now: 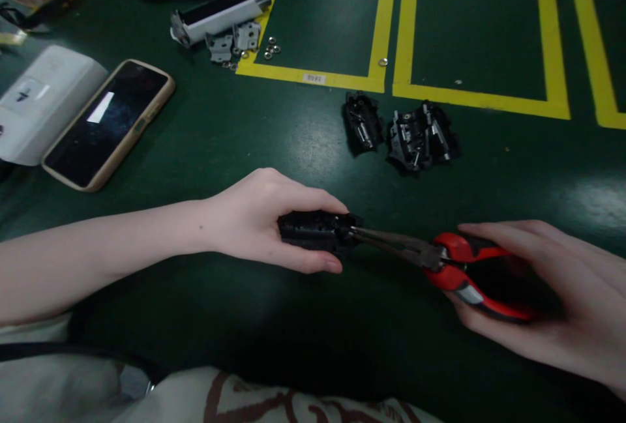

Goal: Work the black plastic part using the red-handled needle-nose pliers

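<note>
My left hand [274, 221] grips a black plastic part [313, 229] between thumb and fingers, low over the green table. In my right hand [542, 286] are red-handled long-nose pliers [433, 257], their handles spread partly apart. The plier tips meet the right end of the black part; whether they pinch anything there is too small to tell. Beyond my hands lie more black plastic parts, one alone [362, 122] and a cluster [421, 136] to its right.
Left on the green table are a phone in a tan case [110, 123] and a white box-like object [51, 103]. Farther back lie a black-and-white cylinder [220, 14], metal brackets [233, 42] and several small rings [272, 49]. Yellow tape [337, 79] marks rectangles.
</note>
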A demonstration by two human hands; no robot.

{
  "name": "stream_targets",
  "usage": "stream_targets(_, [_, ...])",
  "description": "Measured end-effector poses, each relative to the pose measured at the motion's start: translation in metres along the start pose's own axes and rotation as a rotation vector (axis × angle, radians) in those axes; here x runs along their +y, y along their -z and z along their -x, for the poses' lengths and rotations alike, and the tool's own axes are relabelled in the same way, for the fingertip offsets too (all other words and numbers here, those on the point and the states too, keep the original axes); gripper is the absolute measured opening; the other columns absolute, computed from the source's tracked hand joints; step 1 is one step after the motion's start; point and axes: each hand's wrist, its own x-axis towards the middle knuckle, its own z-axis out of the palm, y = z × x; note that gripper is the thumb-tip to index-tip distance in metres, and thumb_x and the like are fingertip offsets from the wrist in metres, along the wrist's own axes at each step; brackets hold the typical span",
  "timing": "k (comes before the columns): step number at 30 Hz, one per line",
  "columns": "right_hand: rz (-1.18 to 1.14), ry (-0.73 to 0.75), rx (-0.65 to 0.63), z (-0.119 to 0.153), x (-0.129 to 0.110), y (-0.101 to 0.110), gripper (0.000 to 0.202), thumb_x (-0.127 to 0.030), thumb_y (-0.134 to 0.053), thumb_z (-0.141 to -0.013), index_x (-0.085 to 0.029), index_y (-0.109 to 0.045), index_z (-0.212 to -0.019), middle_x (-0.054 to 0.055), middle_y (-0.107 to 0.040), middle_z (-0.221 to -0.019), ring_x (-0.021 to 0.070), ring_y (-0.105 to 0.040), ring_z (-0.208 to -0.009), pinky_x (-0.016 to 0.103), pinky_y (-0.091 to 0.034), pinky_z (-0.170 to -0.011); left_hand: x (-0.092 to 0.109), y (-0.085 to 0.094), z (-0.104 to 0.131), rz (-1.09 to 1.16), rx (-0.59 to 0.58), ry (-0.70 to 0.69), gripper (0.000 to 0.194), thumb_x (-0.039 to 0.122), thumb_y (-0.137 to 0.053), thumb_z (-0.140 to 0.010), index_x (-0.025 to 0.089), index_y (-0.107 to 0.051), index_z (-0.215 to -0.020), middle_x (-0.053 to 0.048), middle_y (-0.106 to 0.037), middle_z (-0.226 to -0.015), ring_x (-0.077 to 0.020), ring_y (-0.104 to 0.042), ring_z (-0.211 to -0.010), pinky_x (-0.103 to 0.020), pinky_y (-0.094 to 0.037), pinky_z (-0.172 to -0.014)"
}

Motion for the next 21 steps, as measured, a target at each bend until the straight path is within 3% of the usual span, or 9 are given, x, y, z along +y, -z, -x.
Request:
stream_targets(6, [0.035, -0.009, -0.026, -0.007, -0.005, 0.002, 0.051, -0.054, -0.059, -0.104, -0.019, -0.058, -0.141, 0.013, -0.076, -0.115, 0.0284, -0.078, -0.092, 0.039, -0.065, -0.072, 0.000, 0.002, -0.003, 0.098, -0.057, 0.008, 0.037, 0.049, -0.081, -0.093, 0.022, -0.081, -0.118, -0.003, -0.083, -0.087, -0.0142, -0.069, -0.065, -0.025, -0.049, -0.058])
stream_targets(14, [0.082, -0.017, 0.062, -0.017, -0.015, -0.006, 0.053, -0.040, -0.059, -0.098, -0.011, -0.057, -0.142, 0.022, -0.073, -0.125, 0.0385, -0.074, -0.112, 0.053, -0.063, -0.091, 0.000, -0.001, -0.001, 0.056, -0.038, -0.007, 0.037, 0.049, -0.082, -0.092, 0.021, -0.082, -0.116, -0.002, -0.082, -0.085, -0.0123, -0.068, -0.065, -0.022, -0.048, -0.060])
stream_targets(17, [0.120, 0.020, 0.083, -0.018, -0.017, -0.007, 0.052, -0.037, -0.058, -0.098, -0.011, -0.058, -0.143, 0.023, -0.072, -0.123, 0.0401, -0.074, -0.108, 0.056, -0.063, -0.086, 0.002, -0.001, -0.001, 0.058, -0.018, 0.006, 0.036, 0.048, -0.083, -0.092, 0.021, -0.083, -0.115, -0.002, -0.082, -0.086, -0.0120, -0.070, -0.067, -0.020, -0.048, -0.060])
stream_targets(21, [0.099, 0.038, 0.107, -0.021, -0.019, -0.006, 0.041, -0.037, -0.059, -0.100, -0.014, -0.063, -0.133, 0.019, -0.074, -0.111, 0.0342, -0.075, -0.095, 0.048, -0.063, -0.076, 0.006, -0.001, -0.001, 0.117, -0.001, -0.005, 0.035, 0.047, -0.084, -0.092, 0.019, -0.083, -0.114, -0.003, -0.083, -0.087, -0.0116, -0.070, -0.066, -0.020, -0.048, -0.057])
